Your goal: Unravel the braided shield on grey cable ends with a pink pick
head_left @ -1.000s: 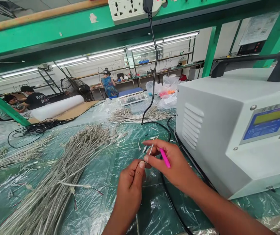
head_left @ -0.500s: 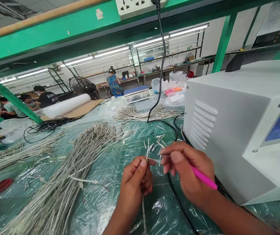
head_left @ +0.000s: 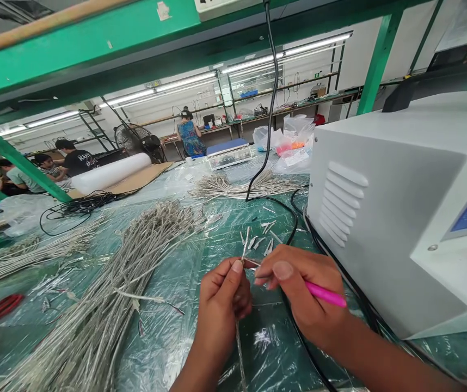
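Note:
My left hand [head_left: 222,301] is closed in a pinch on the end of a thin grey braided cable [head_left: 239,348] that runs down toward me. My right hand [head_left: 305,291] is closed around a pink tool [head_left: 325,295] and its fingertips meet the cable's tip beside my left thumb. Short cut wire pieces [head_left: 258,239] lie on the plastic-covered green mat just beyond both hands.
A large heap of grey cables [head_left: 106,305] lies to the left, another bundle [head_left: 233,188] farther back. A white machine [head_left: 405,201] stands at the right with black cords [head_left: 294,218] beside it. A scale [head_left: 229,154], plastic bags [head_left: 290,142], a fan and seated people are behind.
My right hand turned and drew the pink tool back to the right, its fingers closing on the cable tip. The view shifted slightly left and down.

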The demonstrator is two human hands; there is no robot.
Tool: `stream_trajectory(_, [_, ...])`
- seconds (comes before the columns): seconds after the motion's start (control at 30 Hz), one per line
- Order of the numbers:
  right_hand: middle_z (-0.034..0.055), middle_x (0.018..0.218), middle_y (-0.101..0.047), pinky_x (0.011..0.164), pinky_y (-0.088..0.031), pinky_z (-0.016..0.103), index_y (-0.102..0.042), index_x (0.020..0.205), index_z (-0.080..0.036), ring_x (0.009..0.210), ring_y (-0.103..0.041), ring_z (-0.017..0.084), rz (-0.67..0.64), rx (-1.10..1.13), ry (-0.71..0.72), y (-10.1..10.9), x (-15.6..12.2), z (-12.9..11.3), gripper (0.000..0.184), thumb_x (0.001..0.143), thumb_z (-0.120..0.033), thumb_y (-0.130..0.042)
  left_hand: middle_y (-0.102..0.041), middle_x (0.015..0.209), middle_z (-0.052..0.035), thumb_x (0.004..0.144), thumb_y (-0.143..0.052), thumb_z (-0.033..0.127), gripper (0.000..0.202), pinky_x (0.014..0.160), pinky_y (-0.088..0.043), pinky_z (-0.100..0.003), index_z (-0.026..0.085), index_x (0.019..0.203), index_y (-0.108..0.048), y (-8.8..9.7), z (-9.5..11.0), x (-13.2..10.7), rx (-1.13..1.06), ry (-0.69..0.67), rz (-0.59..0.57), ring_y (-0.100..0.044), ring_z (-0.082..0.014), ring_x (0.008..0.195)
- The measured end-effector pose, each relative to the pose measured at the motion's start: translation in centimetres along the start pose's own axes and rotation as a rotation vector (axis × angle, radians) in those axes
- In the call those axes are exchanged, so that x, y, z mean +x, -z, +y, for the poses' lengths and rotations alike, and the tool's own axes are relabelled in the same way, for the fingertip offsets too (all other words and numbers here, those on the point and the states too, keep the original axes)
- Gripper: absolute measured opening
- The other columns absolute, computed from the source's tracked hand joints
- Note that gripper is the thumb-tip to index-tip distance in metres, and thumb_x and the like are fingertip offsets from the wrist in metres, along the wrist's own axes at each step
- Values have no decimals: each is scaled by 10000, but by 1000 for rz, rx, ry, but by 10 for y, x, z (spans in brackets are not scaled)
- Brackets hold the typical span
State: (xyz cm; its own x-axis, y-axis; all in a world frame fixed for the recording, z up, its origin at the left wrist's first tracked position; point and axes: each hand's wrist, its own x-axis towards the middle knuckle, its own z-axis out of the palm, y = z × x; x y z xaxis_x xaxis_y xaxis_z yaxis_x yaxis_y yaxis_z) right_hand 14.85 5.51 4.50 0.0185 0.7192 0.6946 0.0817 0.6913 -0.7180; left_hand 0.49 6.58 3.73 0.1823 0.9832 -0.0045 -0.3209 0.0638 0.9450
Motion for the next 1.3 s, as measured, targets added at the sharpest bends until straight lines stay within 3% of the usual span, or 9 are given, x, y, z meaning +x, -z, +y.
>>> stream_trajectory(0.17, [19,741,-679,644,-469,279,-699,822,-197,693,-636,148,9,-25,-71,-1,1,-1,289,986,-255,-467,-247,496,88,899,-573,369,292,367,-225,-171,147,714,-610,1,0,0,-18,-7,-30,-199,-57,414])
stream_trajectory(0.53, [17,706,-670,647,-477,266,-684,780,-183,666,-635,140,15,-37,-92,-1,3,-1,318,989,-256,-457,-246,494,86,912,-558,352,314,362,-209,-169,154,668,-567,1,-1,0,-16,-33,-42,-194,-57,413])
stream_trajectory(0.83, [14,698,-681,649,-503,266,-687,744,-193,665,-653,143,16,10,-142,-1,4,-3,358,996,-278,-447,-241,502,83,911,-561,352,398,367,-213,-176,176,581,-425,4,-2,1,-6,-49,-49,-201,-58,413])
stream_trajectory(1.3, [16,681,-690,623,-533,259,-691,733,-200,645,-656,151,12,6,-167,-2,6,-4,376,992,-317,-446,-238,495,84,896,-572,348,409,358,-215,-180,186,569,-389,3,-1,2,-14,-57,-46,-199,-58,400])
